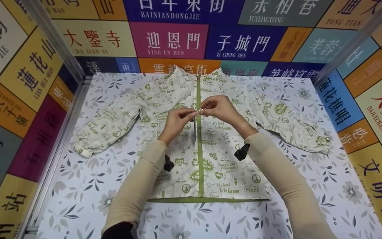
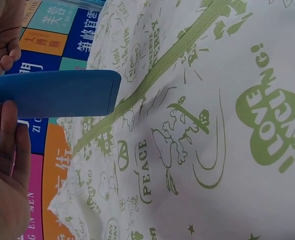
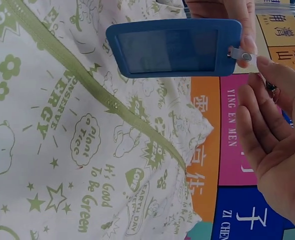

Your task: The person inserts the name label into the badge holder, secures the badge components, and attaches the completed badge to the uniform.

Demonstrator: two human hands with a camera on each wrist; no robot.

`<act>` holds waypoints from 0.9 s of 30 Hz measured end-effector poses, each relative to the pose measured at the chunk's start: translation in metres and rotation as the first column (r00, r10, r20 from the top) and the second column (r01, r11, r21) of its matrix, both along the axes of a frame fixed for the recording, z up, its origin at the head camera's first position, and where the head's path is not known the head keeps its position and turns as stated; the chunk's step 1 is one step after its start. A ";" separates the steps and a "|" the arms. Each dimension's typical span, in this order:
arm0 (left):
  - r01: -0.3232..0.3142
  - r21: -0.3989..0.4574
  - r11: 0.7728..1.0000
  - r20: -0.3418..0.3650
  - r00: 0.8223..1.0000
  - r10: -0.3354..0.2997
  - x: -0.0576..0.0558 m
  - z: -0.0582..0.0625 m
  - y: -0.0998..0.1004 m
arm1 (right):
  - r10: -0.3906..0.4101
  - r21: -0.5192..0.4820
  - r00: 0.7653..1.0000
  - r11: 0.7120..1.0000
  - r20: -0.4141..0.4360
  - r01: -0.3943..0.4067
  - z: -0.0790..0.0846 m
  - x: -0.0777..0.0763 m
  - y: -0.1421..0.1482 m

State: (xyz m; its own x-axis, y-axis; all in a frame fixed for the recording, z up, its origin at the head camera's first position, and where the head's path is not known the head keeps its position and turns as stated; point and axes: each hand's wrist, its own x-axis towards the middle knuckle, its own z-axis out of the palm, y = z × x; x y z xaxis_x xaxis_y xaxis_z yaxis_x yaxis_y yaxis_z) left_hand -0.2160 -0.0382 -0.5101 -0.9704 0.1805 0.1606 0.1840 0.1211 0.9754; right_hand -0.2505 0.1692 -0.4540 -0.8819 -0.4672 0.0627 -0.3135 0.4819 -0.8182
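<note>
A blue badge holder [image 3: 172, 50] with a clear window hangs between my hands, over the front of a white jacket with green print [image 1: 225, 166]. From the head it shows nearly edge-on; in the left wrist view its plain blue side [image 2: 62, 92] faces me. My left hand [image 1: 177, 121] pinches the holder's top end by its strap. The fingertips of my right hand [image 1: 222, 106] pinch the short clear strap [image 3: 245, 56] with a metal snap. A small metal clip [image 3: 271, 89] shows beside the right fingers, partly hidden by them.
The jacket lies spread front up, its green zipper [image 1: 200, 159] running down the middle and both sleeves [image 1: 108, 122] out to the sides. Beneath it is a table with a leaf-patterned cover [image 1: 88, 199]. Colourful sign panels [image 1: 171, 39] wall the back and both sides.
</note>
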 end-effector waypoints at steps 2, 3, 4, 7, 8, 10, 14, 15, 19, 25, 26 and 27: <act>-0.002 0.003 1.000 -0.009 1.000 0.002 -0.003 -0.006 0.000 | -0.015 0.005 1.000 1.000 -0.005 0.015 -0.001 0.002 0.001; 0.000 0.005 1.000 -0.012 1.000 0.000 -0.003 -0.007 -0.001 | -0.019 0.007 1.000 1.000 -0.004 0.019 -0.002 0.003 0.001; 0.003 0.006 1.000 -0.014 1.000 -0.003 -0.003 -0.008 -0.001 | -0.024 0.008 1.000 1.000 -0.003 0.024 -0.002 0.004 0.001; 0.014 0.019 1.000 -0.014 1.000 -0.014 -0.003 -0.010 -0.002 | -0.040 0.009 0.999 0.999 0.007 0.040 -0.005 0.007 0.000; 0.018 0.024 1.000 -0.012 1.000 -0.017 -0.003 -0.010 -0.002 | -0.048 0.006 0.999 0.999 0.012 0.047 -0.005 0.008 0.000; 0.019 0.027 0.999 -0.011 1.000 -0.018 -0.002 -0.010 -0.001 | -0.060 -0.005 0.998 0.998 0.017 0.060 -0.007 0.009 -0.001; 0.006 0.012 1.000 -0.012 1.000 -0.006 -0.001 -0.010 0.001 | -0.089 -0.039 0.995 0.995 0.036 0.090 -0.011 0.010 -0.001; 0.001 0.009 1.000 -0.011 1.000 -0.001 -0.001 -0.010 0.001 | -0.092 -0.052 0.995 0.994 0.042 0.094 -0.012 0.010 -0.001; -0.010 0.019 1.000 -0.002 1.000 0.010 0.000 -0.010 0.003 | -0.108 -0.095 0.992 0.989 0.067 0.114 -0.017 0.010 0.000; -0.003 0.011 1.000 -0.011 1.000 0.004 -0.002 -0.009 0.005 | -0.110 -0.158 0.993 0.981 0.050 0.117 -0.021 0.010 -0.001; -0.003 0.002 1.000 -0.017 1.000 0.004 -0.002 -0.009 0.005 | -0.113 -0.165 0.993 0.979 0.043 0.119 -0.021 0.011 -0.002; -0.005 -0.010 1.000 -0.023 1.000 0.005 -0.002 -0.009 0.006 | -0.114 -0.175 0.993 0.977 0.038 0.119 -0.022 0.011 -0.002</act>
State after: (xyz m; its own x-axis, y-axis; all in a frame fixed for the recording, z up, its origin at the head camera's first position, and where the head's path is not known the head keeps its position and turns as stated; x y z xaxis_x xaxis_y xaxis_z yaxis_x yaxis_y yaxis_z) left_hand -0.2185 -0.0326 -0.5192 -0.9673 0.1770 0.1816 0.2061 0.1315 0.9697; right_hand -0.2397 0.1675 -0.4755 -0.9321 -0.3451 0.1100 -0.2401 0.3613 -0.9010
